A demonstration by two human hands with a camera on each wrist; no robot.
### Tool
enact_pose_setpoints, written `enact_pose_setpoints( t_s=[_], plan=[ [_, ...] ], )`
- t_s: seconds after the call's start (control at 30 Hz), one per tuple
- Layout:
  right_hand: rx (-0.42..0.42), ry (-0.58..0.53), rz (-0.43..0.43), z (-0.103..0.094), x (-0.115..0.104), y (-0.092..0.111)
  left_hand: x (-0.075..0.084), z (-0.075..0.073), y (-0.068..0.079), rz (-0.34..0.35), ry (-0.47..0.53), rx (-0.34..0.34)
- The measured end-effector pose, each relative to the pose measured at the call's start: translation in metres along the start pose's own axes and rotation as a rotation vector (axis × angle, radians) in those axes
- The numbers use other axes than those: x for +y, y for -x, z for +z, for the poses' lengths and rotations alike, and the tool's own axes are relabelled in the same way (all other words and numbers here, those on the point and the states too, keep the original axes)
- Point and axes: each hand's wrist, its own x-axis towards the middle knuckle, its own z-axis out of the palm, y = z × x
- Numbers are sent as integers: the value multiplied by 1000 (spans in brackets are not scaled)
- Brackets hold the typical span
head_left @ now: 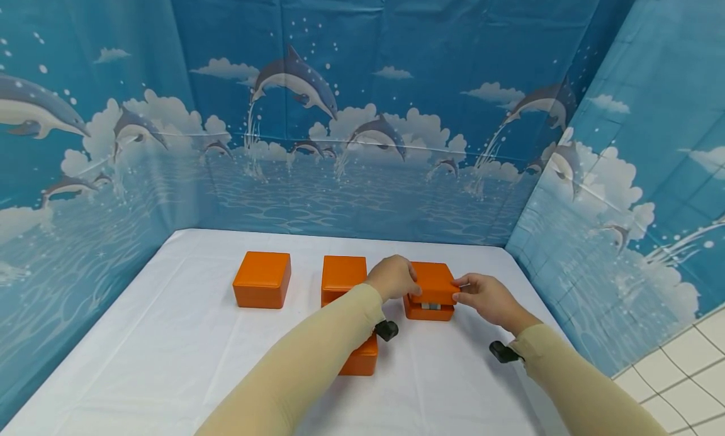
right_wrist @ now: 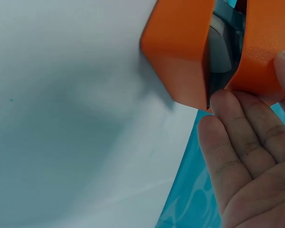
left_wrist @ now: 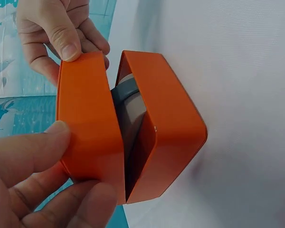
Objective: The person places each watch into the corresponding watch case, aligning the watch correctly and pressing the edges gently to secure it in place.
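At the right of the table, an orange box has its lid [head_left: 433, 282] raised and tilted over its base [head_left: 428, 313], which sits on the white cloth. My left hand [head_left: 393, 277] pinches the lid's left side. On the opposite side my right hand [head_left: 484, 297] holds the lid between thumb and fingers. Through the gap shows a pale grey object with a darker grey band [left_wrist: 127, 90], lying inside the base; most of it is hidden. In the left wrist view, lid and base meet at one corner and spread apart toward the other end.
Another orange box [head_left: 262, 280] stands shut at the left. A further one [head_left: 343, 272] is at the middle back, and one more [head_left: 360, 360] lies nearer, both partly covered by my left arm. Dolphin-printed curtains [head_left: 362, 190] border the white table [head_left: 170, 348].
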Motion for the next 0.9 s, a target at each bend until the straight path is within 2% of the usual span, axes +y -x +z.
enact_pose_setpoints(
  t_s=[0.27,0.57,0.77,0.9],
  plan=[
    [-10,-5,15,6,5,-1,-2,4,-1,-7,-43,-10],
    [-17,-27,3,11,10,-4,1,3,3,-15,-92,-28],
    [-33,-19,-13,8,7,-4,4,2,5,-2,-167,-31],
    [-47,6,-33,6,3,-5,6,-2,7,15,-227,-63]
  ],
)
